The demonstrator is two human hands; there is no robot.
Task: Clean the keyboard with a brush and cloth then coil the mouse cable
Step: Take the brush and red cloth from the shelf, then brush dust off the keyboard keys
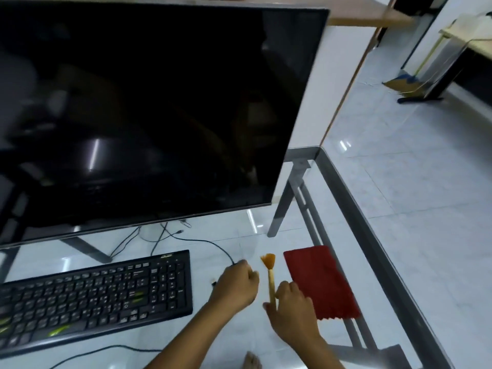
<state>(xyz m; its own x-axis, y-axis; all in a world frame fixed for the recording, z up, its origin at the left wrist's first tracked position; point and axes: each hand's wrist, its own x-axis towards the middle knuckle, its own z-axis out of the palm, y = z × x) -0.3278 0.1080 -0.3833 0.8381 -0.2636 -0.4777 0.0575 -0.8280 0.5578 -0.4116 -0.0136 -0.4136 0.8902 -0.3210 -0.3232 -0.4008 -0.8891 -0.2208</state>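
– Brush [271,278] status? where's it at rn

– Held over the glass desk [344,187], roughly upright in the shot, orange bristles fanned out at the far end, pale handle toward the person. Right hand [292,312] has it pinched low on the handle btw thumb and fingers, the other fingers curled in. Frame's blurry, so idk if any of it touches the glass.

– ok, cloth?

– Red cloth [319,280] lies flat on the glass just right of the brush, by the desk's right rail. Right hand is next to its near-left edge, can't tell if it's touching.

– and the other hand?

– Left hand [235,286] is just left of the brush, knuckles up, fingers curled down over smth. Black mouse cable [226,254] runs from under the monitor [146,115] right into that hand. Mouse itself is hidden, so can't tell what the grip's actually on.

– kb?

– Keyboard [98,296] is black, flat on the glass left of both hands, nobody touching it. Big dark monitor stands behind it. Broom [404,83] leans by another desk far right.
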